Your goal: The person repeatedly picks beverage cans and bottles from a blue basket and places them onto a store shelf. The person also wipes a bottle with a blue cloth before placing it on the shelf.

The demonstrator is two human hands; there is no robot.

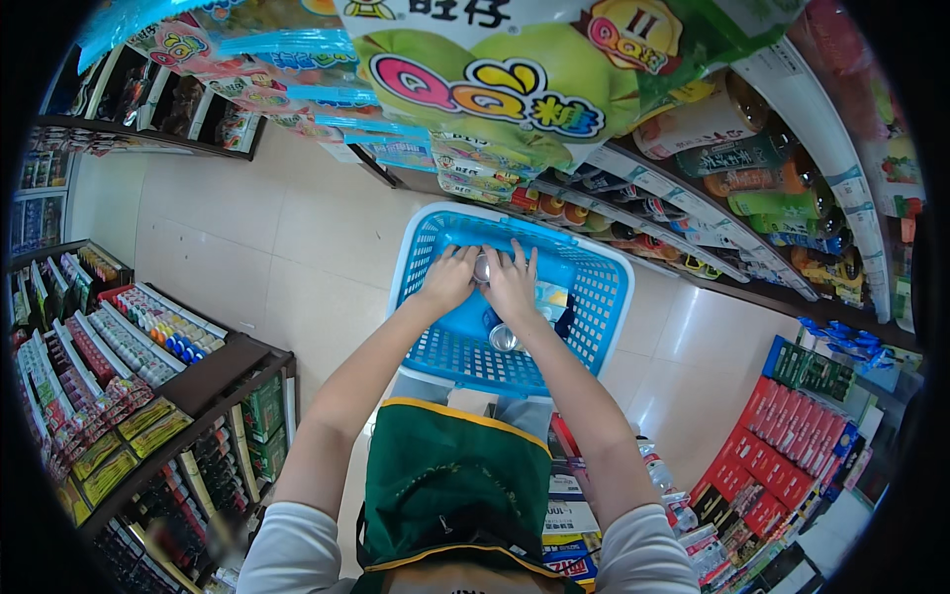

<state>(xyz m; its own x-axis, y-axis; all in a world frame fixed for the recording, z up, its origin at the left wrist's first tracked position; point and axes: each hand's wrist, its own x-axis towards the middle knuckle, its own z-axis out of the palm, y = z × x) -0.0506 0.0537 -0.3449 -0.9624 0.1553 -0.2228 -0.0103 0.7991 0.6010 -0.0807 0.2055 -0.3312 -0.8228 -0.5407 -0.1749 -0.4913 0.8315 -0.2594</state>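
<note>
A blue plastic shopping basket (404, 286) with a white rim is in front of me, and both my hands reach into it. My left hand (450, 276) touches the left side of a small round item with a shiny top (482, 269), perhaps a can. My right hand (512, 282) lies over the right side of that item, fingers spread. Nearer to me in the basket, partly under my right wrist, lies a metal can (503, 338) with its end showing. A light-coloured printed package (551, 298) and something dark blue lie at the right side of the basket.
Bagged gummy candy (482, 82) hangs close above the basket. Shelves of bottled drinks (749, 160) stand at the upper right. A candy and gum display (159, 334) is on the left, a rack of red boxes (768, 445) on the right. Tiled floor (326, 297) shows beside the basket.
</note>
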